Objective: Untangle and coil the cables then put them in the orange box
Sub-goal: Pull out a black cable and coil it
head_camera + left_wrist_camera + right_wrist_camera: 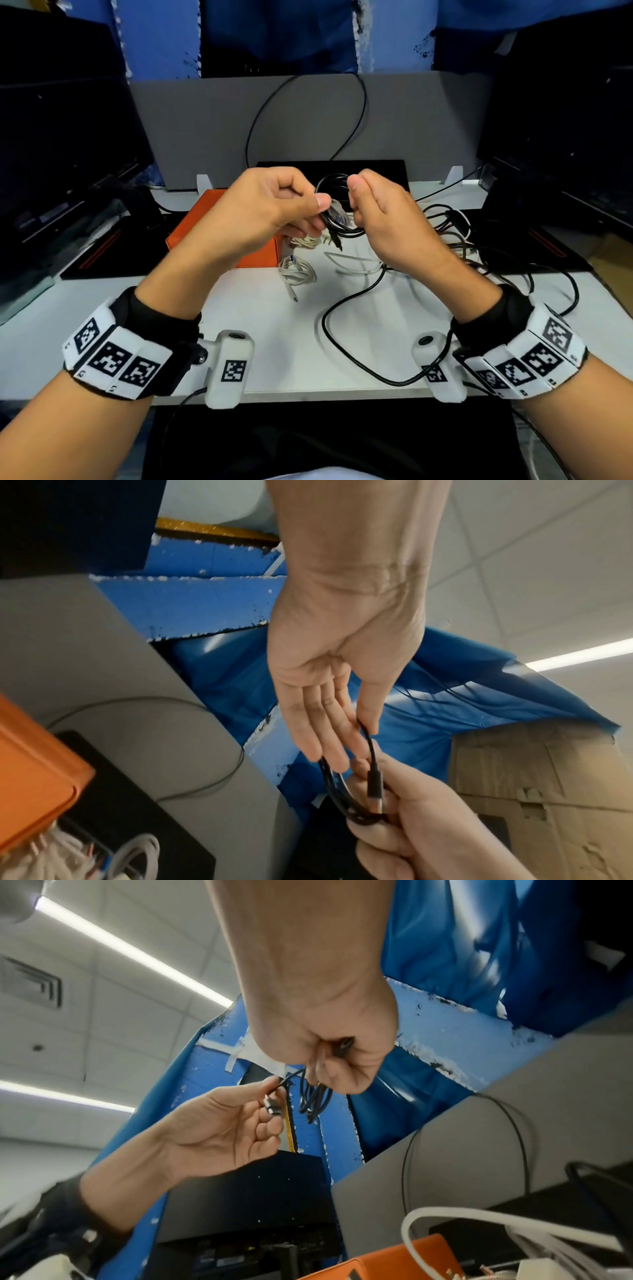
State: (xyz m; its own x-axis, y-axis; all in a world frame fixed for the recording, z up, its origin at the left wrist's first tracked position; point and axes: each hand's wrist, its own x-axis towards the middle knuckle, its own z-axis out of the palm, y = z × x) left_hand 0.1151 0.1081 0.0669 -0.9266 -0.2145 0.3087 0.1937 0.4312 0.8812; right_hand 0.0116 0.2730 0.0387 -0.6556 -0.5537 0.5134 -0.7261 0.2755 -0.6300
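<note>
Both hands are raised over the white table [267, 349] with a small coil of black cable [337, 228] between them. My right hand [352, 202] grips the coil [313, 1099] in a closed fist, one plug showing at the palm. My left hand [318, 212] pinches the cable's free end just behind its plug [272, 1104] between thumb and fingers [342, 750]. The orange box [205, 222] sits on the table under and behind the left hand.
A coiled white cable [297, 270] and a beige cable [305, 241] lie beside the box. A tangle of black cables [448, 222] sits at the right, one long black lead [329, 329] looping toward the front edge. A grey divider [308, 120] stands behind; dark monitors flank it.
</note>
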